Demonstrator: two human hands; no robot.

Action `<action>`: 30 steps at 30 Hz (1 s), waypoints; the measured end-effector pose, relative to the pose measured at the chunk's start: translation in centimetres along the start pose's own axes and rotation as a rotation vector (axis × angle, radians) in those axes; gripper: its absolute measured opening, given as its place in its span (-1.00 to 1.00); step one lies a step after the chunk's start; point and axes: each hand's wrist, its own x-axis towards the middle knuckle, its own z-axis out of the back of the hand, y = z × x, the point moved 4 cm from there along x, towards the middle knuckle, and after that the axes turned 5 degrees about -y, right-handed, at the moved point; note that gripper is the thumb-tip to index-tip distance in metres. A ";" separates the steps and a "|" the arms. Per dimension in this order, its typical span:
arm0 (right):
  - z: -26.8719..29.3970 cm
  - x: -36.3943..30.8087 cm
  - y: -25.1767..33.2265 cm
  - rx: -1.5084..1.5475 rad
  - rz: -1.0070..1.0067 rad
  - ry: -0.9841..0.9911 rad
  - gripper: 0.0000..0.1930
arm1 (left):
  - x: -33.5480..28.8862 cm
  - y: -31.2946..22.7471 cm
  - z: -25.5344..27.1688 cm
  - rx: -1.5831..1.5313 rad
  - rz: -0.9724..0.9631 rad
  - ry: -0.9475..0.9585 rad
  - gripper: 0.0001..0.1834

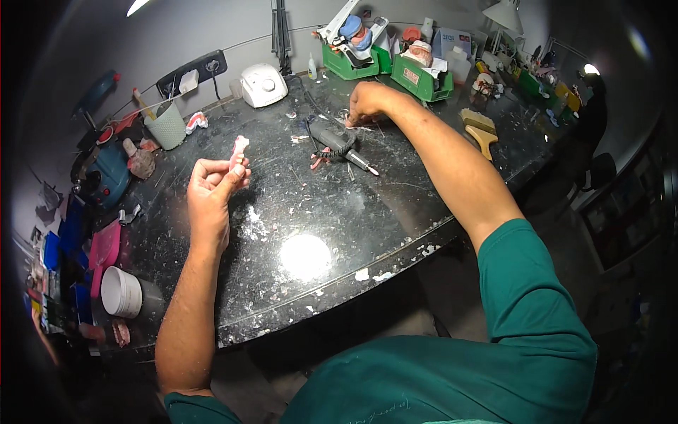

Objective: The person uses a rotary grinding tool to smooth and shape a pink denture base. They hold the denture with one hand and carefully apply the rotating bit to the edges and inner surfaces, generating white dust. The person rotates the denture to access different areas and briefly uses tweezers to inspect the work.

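Note:
My left hand (214, 180) pinches a small pink denture piece (239, 152) with pale teeth between thumb and fingers, raised above the black bench. My right hand (364, 104) reaches far forward, its fingers bent down to the bench top among thin scraps; whatever they grip is hidden. Just left of and nearer than that hand lies a dark rotary handpiece (332, 138) with a coiled black cord around it. Its pale bur tip (373, 171) points toward the near right. Pink strips (320, 158) lie beside the handpiece.
A white control box (263, 85) with a knob stands at the back. Green bins (421, 79) hold dental models. A brush (482, 141) lies at right. At left are a textured cup (165, 126), a blue machine (107, 177) and a white tub (121, 292).

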 end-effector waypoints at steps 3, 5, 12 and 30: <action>-1.0 2.8 -1.3 -0.154 0.153 0.033 -0.81 | -0.2 0.2 -1.5 -0.122 0.054 0.035 -0.59; -1.3 3.3 -0.2 -0.230 0.095 0.040 -0.87 | -0.2 0.1 -1.1 -0.143 0.131 0.047 -0.55; -0.9 1.7 0.2 0.304 -0.055 0.012 -0.85 | -0.1 -0.2 -0.4 -0.244 0.204 0.069 -0.64; -0.7 0.2 1.4 -0.352 0.059 -0.122 -0.67 | 0.1 0.1 0.5 -0.106 0.136 0.030 -0.71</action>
